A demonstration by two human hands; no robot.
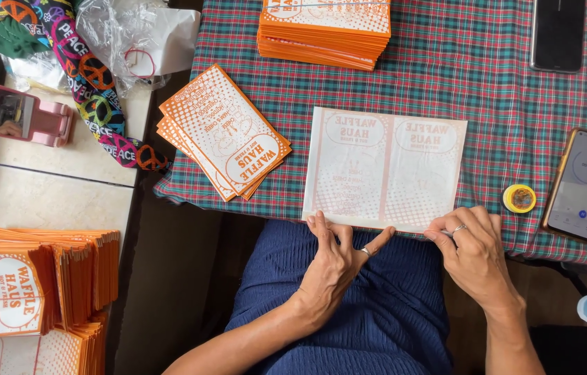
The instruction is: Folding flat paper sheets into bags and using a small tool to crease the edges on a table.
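A person in a blue garment works a flat, unfolded paper bag (383, 167) lying printed side down on a plaid tablecloth (501, 104), just beyond both hands. The left hand (331, 260), fingers spread and mostly straight, presses the near edge with its fingertips; the right hand (470, 246), loosely curled, pinches that same edge near the bag's corner. The sheet looks thin, light and limp, likely to crease or tear easily, so best taken by its edges or corners. Its long axis runs side to side, parallel to the table edge, its lettering seen reversed through the paper. A small stack of folded bags (227, 135) lies beyond the left hand; a yellow glue pot (519, 198) and a phone (583, 184) sit beyond the right hand.
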